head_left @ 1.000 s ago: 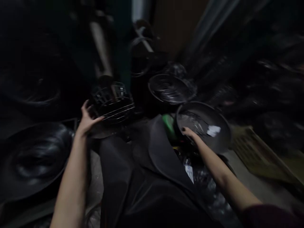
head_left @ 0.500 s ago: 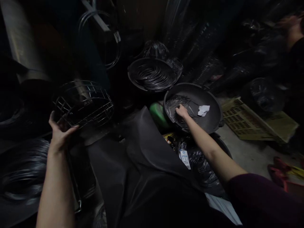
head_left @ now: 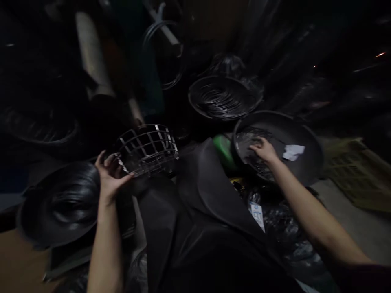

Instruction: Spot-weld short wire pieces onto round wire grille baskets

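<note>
The left hand (head_left: 111, 179) spreads its fingers against the wire basket (head_left: 148, 150); in the black basin (head_left: 301, 130), dimness hides whether the right hand (head_left: 265, 149) pinches anything.

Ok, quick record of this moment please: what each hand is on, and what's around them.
Left hand: fingers at the lower edge of a wire-mesh basket
Right hand: on thin straight wire pieces in a wide black basin
Also in that basin: white paper scrap
Behind it: black wire coils in a second basin
Left of left hand: large black wire coil
Beside the basin: green object
Between the arms: dark cloth
</note>
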`<action>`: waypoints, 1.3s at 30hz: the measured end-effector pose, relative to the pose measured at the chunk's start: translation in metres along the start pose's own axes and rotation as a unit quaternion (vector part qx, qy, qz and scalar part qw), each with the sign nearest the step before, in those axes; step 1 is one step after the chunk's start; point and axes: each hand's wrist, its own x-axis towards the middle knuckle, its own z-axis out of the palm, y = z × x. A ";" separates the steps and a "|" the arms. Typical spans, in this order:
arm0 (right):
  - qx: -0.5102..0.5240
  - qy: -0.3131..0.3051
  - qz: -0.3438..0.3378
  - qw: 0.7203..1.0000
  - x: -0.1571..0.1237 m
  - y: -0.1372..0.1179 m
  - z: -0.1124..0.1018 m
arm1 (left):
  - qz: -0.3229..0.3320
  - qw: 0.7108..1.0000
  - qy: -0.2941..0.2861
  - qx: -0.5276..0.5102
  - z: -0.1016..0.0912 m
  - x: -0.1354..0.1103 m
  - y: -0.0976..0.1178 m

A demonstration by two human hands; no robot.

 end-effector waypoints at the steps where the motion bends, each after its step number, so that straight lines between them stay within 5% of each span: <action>1: 0.057 -0.012 -0.011 0.998 -0.007 -0.011 -0.003 | 0.016 1.000 -0.005 0.022 0.007 -0.008 0.014; 6: 0.352 -0.078 -0.115 0.926 -0.064 -0.083 0.011 | 0.107 0.965 -0.109 0.213 0.064 -0.011 0.061; 9: 0.297 -0.079 -0.191 0.932 -0.103 -0.101 0.041 | 0.073 0.943 -0.160 0.281 0.085 -0.004 0.072; 13: 0.188 -0.132 -0.208 0.951 -0.125 -0.085 0.079 | 0.043 0.927 -0.238 0.286 0.084 -0.007 0.078; 16: 0.200 -0.171 -0.197 0.944 -0.127 -0.095 0.078 | 0.054 0.913 -0.264 0.306 0.081 -0.009 0.081; 21: 0.156 -0.366 -0.264 0.879 -0.127 -0.168 0.066 | 0.072 0.915 -0.233 0.321 0.089 -0.009 0.085; 25: 0.049 -0.256 -0.414 0.872 -0.128 -0.202 0.083 | 0.089 0.925 -0.224 0.295 0.083 -0.013 0.086; 31: -0.185 -0.072 -0.650 0.734 -0.140 -0.221 0.087 | 0.112 0.936 -0.184 0.279 0.059 -0.009 0.092; 39: -0.158 0.066 -0.762 0.624 -0.131 -0.248 0.084 | 0.108 0.951 -0.118 0.264 0.040 -0.002 0.099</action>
